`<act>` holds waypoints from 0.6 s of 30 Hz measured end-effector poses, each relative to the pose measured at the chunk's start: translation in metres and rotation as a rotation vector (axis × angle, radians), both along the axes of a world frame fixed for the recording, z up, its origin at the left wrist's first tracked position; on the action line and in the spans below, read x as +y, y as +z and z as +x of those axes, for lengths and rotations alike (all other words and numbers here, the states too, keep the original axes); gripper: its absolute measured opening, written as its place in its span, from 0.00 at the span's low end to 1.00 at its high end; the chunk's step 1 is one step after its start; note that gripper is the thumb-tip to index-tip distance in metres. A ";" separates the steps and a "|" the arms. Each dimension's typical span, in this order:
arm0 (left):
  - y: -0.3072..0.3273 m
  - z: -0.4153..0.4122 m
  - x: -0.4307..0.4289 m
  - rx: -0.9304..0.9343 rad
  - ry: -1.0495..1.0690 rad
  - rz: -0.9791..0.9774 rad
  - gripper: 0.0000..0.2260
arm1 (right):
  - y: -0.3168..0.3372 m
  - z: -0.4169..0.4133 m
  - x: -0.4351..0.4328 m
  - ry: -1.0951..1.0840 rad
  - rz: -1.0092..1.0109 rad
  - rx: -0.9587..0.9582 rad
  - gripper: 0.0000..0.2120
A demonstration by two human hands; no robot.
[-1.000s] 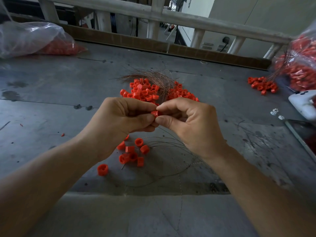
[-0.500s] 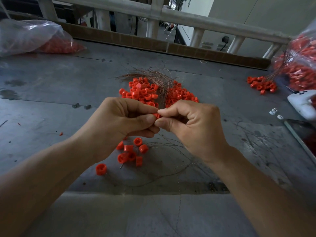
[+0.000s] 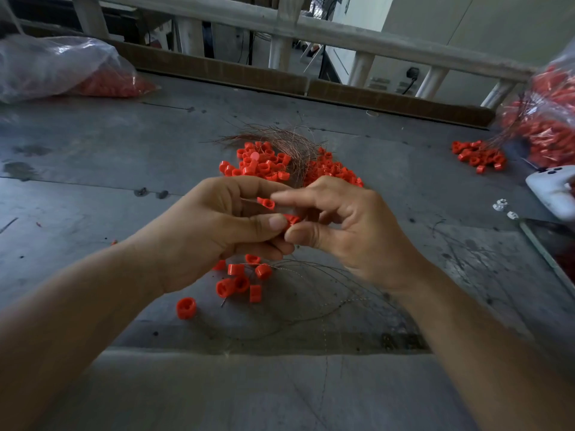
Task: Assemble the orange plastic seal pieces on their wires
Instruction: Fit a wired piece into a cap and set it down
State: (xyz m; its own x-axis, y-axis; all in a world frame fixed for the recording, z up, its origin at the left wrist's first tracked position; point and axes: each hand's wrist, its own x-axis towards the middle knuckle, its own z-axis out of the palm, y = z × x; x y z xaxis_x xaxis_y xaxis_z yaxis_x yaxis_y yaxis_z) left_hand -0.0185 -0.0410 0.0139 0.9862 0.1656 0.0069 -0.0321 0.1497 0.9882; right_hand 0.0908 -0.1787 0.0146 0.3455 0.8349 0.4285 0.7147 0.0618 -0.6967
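In the head view, an orange seal piece (image 3: pixel 291 219) is pinched in the grip of the left hand (image 3: pixel 211 234) and the right hand (image 3: pixel 354 234), above the tabletop (image 3: pixel 93 188). A few wired pieces (image 3: pixel 241 283) are laid below; a large loose pile (image 3: pixel 264 164) and wire bundle (image 3: pixel 287 139) are judged unassembled

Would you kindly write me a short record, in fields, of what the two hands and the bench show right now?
Left hand: thumb pinches lower piece
Right hand: index tip on upper piece; thumb under lower piece
Main pile: orange pieces beyond the hands, copper wires across it
Near cluster: few pieces with thin wires, below the hands
Left bag: far left, orange parts inside
Right bag: far right, orange parts inside
Bench: grey, scuffed
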 end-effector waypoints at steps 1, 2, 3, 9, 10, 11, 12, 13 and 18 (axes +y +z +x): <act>0.000 0.000 0.000 0.009 -0.011 -0.001 0.19 | 0.001 0.001 0.000 0.025 -0.030 -0.008 0.17; -0.001 0.001 0.000 0.014 -0.018 -0.009 0.20 | 0.002 0.001 0.000 0.037 -0.049 -0.025 0.14; -0.001 0.001 0.000 0.013 -0.022 -0.019 0.21 | 0.002 0.000 -0.001 0.037 -0.057 -0.047 0.12; -0.001 -0.001 -0.009 -0.122 0.025 0.137 0.26 | 0.005 -0.003 -0.001 -0.022 -0.020 -0.150 0.05; -0.001 -0.001 -0.011 -0.138 0.043 0.179 0.27 | 0.004 -0.003 -0.002 -0.025 -0.023 -0.158 0.05; -0.002 -0.001 -0.013 -0.149 0.056 0.202 0.27 | 0.004 -0.003 -0.002 -0.025 -0.030 -0.163 0.04; -0.002 -0.001 -0.013 -0.157 0.061 0.212 0.27 | 0.003 -0.004 -0.002 -0.025 -0.036 -0.167 0.03; -0.002 -0.001 -0.014 -0.164 0.062 0.217 0.27 | 0.003 -0.005 -0.002 -0.028 -0.038 -0.171 0.02; 0.000 -0.004 -0.015 -0.201 0.063 0.203 0.23 | 0.004 -0.012 0.001 -0.047 0.009 -0.155 0.01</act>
